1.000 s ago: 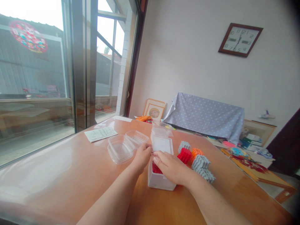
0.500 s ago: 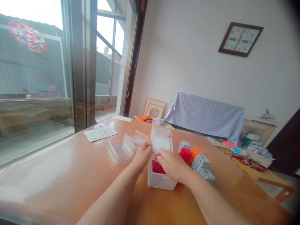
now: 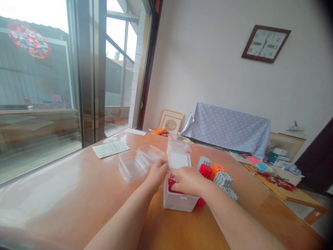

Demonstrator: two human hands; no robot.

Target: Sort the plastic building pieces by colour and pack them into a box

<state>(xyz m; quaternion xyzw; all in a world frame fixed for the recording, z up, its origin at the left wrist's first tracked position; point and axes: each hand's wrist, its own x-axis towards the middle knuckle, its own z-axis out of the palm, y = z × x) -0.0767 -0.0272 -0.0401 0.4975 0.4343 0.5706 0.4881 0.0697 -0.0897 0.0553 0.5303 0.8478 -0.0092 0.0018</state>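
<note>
A white plastic box (image 3: 179, 202) stands on the wooden table (image 3: 78, 194) with its lid (image 3: 179, 160) tipped open at the far side. Red pieces (image 3: 171, 184) lie inside it. My left hand (image 3: 156, 173) rests against the box's left rim, fingers curled. My right hand (image 3: 187, 180) reaches over the box from the right, its fingers bent down among the red pieces; whether they grip any is hidden. Just right of the box sits a cluster of folded paper blocks: red (image 3: 206, 171), orange (image 3: 218, 169) and grey (image 3: 223, 179).
Two clear plastic trays (image 3: 133, 166) lie left of the box, a printed sheet (image 3: 110, 148) beyond them. Another clear container (image 3: 178, 143) stands behind the lid. Framed pictures, a covered object (image 3: 229, 127) and cluttered items line the far wall. A large window runs along the left.
My right hand has slid toward the far side of the box and dipped its fingers into the red pieces. The left hand has stayed at the rim.
</note>
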